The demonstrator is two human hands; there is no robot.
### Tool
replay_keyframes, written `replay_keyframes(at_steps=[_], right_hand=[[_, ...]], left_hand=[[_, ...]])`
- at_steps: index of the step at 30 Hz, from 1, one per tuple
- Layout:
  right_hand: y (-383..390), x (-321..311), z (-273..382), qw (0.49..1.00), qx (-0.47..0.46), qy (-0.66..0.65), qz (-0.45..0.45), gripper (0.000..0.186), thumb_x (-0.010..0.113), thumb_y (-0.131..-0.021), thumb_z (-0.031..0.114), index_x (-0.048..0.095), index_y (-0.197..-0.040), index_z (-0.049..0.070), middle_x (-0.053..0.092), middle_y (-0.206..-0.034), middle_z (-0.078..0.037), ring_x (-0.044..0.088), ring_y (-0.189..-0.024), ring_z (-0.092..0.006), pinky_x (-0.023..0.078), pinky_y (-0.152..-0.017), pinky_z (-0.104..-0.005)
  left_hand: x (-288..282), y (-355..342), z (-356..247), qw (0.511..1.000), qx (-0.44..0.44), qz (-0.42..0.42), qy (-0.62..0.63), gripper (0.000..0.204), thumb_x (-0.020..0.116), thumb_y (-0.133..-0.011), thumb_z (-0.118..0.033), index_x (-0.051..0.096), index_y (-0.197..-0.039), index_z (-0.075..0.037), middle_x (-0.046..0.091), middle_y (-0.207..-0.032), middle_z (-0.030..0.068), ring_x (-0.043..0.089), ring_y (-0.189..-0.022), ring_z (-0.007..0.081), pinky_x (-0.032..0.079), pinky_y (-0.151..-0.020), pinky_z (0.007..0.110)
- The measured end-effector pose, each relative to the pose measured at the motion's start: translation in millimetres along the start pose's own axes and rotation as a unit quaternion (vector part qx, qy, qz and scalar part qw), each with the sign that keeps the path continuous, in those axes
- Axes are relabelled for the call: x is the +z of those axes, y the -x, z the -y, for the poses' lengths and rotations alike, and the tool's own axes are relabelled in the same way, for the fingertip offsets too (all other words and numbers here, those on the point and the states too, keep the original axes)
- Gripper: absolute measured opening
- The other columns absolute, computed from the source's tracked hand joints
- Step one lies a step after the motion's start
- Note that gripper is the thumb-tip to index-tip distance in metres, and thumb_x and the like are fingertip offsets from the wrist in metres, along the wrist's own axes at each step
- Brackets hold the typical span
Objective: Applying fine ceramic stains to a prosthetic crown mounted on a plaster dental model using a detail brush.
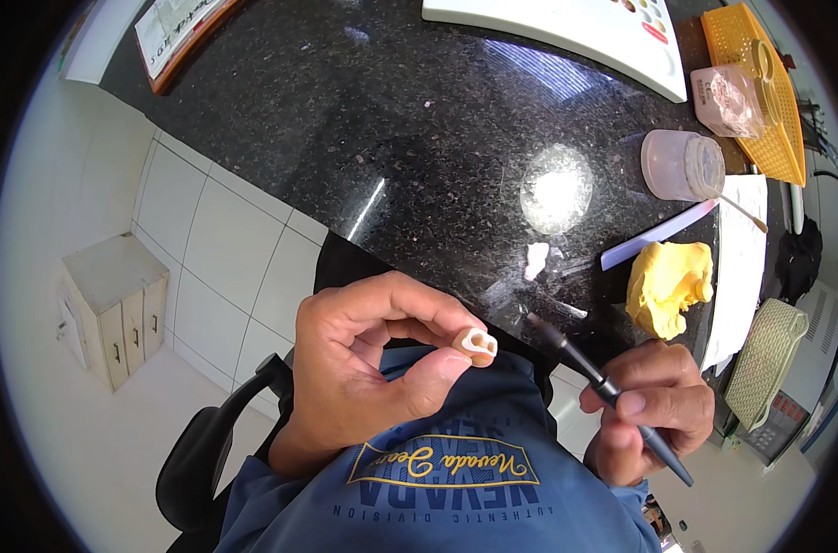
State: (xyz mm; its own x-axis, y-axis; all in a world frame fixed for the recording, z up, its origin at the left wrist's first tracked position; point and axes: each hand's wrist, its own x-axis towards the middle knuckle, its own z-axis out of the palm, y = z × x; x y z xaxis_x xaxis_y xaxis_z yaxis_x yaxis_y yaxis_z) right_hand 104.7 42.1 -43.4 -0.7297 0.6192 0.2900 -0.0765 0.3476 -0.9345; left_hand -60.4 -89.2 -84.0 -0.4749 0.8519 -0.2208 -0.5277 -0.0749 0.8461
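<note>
My left hand (pixel 368 359) pinches a small tooth-shaped dental piece (pixel 479 345) between thumb and fingertips. It is white on top with hollows in it, and tan below. My right hand (pixel 654 405) grips a slim black brush (pixel 580 364), its dark tip pointing up and left toward the piece but apart from it. Just beyond that hand, a yellow plaster dental cast (pixel 666 288) sits on the dark speckled counter (pixel 419 157). White crumbs (pixel 536 261) and smeared powder lie near the counter's front edge.
A lilac strip (pixel 654 238), a clear jar (pixel 681 166) with a thin stick beside it, a pink-tinted container (pixel 727 101) and an orange basket (pixel 760 92) stand at the right. A white panel (pixel 566 32) lies at the back. A chair armrest (pixel 221 442) is at my left.
</note>
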Motion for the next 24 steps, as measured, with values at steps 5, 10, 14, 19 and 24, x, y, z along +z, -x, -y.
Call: replay_keyframes(at_steps=[5,10,14,19,24], right_hand=[[-0.5,4.5,2.8,1.000,0.012,-0.010,0.008,0.018,0.074,-0.069,0.003,0.062,-0.082,0.003,0.062,-0.067,-0.010,0.064,-0.057,-0.0203,0.053,-0.049,-0.0268],[-1.2,0.0,3.0,0.999,0.021,-0.010,0.040,0.019,0.075,-0.067,0.003,0.062,-0.081,0.004,0.063,-0.067,-0.010,0.065,-0.057,-0.0215,0.054,-0.049,-0.0278],[-2.1,0.4,3.3,0.999,0.026,0.000,0.047,0.019,0.075,-0.066,0.003,0.062,-0.080,0.004,0.063,-0.067,-0.010,0.065,-0.057,-0.0216,0.054,-0.050,-0.0283],[-1.7,1.1,3.3,0.999,0.030,0.001,0.042,0.019,0.075,-0.065,0.002,0.063,-0.080,0.004,0.063,-0.067,-0.010,0.065,-0.058,-0.0215,0.054,-0.050,-0.0283],[-1.9,1.1,3.4,0.998,0.033,0.000,0.046,0.020,0.076,-0.065,0.002,0.063,-0.080,0.004,0.063,-0.067,-0.010,0.065,-0.058,-0.0217,0.054,-0.051,-0.0282]], left_hand=[[-2.8,-2.1,-0.6,1.000,-0.001,0.010,-0.014,0.014,0.066,-0.074,0.007,0.063,-0.087,0.007,0.067,-0.084,0.0168,0.068,-0.081,0.0207,0.056,-0.077,0.029],[-1.9,-2.4,-0.9,1.000,-0.003,0.008,-0.022,0.014,0.067,-0.073,0.006,0.063,-0.087,0.006,0.068,-0.084,0.0164,0.068,-0.082,0.0199,0.055,-0.076,0.028],[-2.5,-2.7,-0.3,1.000,-0.004,0.011,-0.020,0.014,0.068,-0.073,0.007,0.064,-0.086,0.006,0.068,-0.084,0.0157,0.068,-0.082,0.0195,0.055,-0.076,0.028],[-2.1,-3.3,-0.4,1.000,-0.004,0.011,-0.013,0.015,0.068,-0.072,0.007,0.064,-0.086,0.005,0.068,-0.084,0.0154,0.068,-0.082,0.0194,0.055,-0.076,0.028],[-2.1,-3.2,0.5,1.000,-0.002,0.011,-0.005,0.015,0.068,-0.072,0.007,0.064,-0.087,0.005,0.068,-0.084,0.0157,0.068,-0.082,0.0195,0.055,-0.077,0.028]])
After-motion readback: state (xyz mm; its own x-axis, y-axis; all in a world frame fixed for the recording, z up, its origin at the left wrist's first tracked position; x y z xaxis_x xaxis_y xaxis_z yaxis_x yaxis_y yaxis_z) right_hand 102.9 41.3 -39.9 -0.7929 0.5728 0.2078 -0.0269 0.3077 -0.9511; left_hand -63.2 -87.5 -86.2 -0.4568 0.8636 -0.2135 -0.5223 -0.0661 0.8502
